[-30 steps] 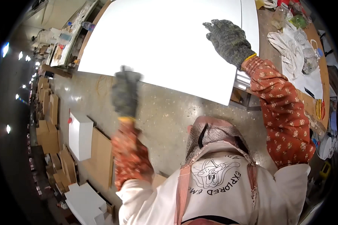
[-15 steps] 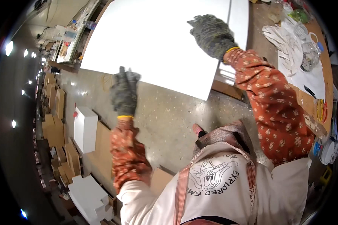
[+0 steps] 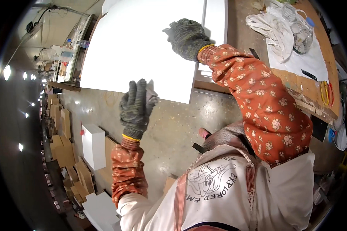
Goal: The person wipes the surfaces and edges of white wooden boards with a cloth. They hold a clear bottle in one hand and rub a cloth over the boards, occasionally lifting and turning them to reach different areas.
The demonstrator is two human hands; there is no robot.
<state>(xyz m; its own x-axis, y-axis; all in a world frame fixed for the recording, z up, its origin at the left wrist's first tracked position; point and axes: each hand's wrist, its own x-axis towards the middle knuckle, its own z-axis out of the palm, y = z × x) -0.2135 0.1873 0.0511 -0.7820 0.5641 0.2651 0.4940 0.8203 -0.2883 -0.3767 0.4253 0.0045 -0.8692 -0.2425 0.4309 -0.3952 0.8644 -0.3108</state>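
A large white panel (image 3: 135, 50) lies in front of me, one corner pointing toward me. My right hand (image 3: 187, 39), in a dark grey-green knitted glove with a yellow cuff edge, rests palm down on its right part; what lies under the palm is hidden. At the near edge is my left hand (image 3: 135, 107), gloved alike, its fingers stretched along the panel's border. A small crumpled grey piece (image 3: 152, 94), like cloth or sanding paper, sits between its thumb and fingers. Another white panel (image 3: 216, 23) shows along the right side.
On the wooden bench (image 3: 293, 82) to the right lie a white cloth (image 3: 275, 38), a clear plastic jug (image 3: 301, 36) and red-and-yellow-handled pliers or scissors (image 3: 327, 93). A white box (image 3: 93, 146) and several cardboard boxes (image 3: 63, 150) stand on the left floor.
The view has shifted, so the bench and panels sit farther left. My left hand has turned, and the grey piece by its thumb now shows. My right hand stays on the panel.
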